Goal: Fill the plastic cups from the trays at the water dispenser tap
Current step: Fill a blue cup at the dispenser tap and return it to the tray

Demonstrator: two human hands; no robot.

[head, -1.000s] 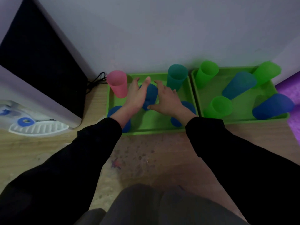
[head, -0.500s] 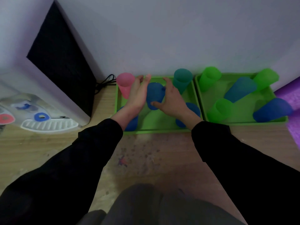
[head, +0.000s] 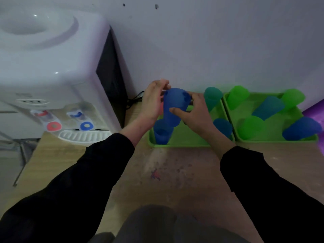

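A blue plastic cup (head: 173, 104) is held upside down above the left green tray (head: 182, 142), its base towards me. My left hand (head: 152, 102) grips its left side and my right hand (head: 192, 111) grips its right side. On that tray stand another blue cup (head: 162, 131) at the front left, a teal cup (head: 212, 99) at the back and a blue cup (head: 223, 127) at the front right. A pink cup is mostly hidden behind my left hand. The white water dispenser (head: 52, 76) stands left, with a red tap (head: 41, 114) and a blue tap (head: 76, 114).
The right green tray (head: 273, 140) carries several green and blue cups. A white drip grate (head: 84, 135) sits under the taps. A black cable (head: 135, 99) runs behind the dispenser. A purple roll (head: 315, 113) lies at the far right. The wooden table drops off at the left.
Both hands have closed on the blue cup and lifted it off the left tray. My head has risen and turned left, bringing the dispenser's top and taps into view.
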